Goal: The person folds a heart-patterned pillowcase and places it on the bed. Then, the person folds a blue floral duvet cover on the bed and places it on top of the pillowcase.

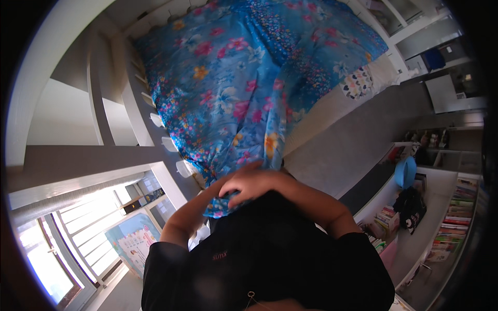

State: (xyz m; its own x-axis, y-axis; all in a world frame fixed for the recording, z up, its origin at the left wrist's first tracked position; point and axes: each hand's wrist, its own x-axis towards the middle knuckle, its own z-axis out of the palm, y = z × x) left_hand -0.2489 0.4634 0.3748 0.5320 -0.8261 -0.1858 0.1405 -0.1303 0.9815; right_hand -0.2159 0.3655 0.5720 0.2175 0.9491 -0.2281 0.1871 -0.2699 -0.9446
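A blue floral quilt lies spread over the bed and narrows into gathered folds towards my body. Over those folds, close to my stomach, my right hand reaches across from the right, blurred. Its thumb and fingers curl around the bunched cloth, and a short end of the quilt shows below them. My left hand crosses behind and beyond the right one at the same gathered part. It is mostly hidden and blurred, so its grip cannot be made out.
White bed rails run along the left, above a bright window. A heart-print pillow lies at the mattress's right edge. Right of the grey floor stand bookshelves with books, a dark bag and a blue round item.
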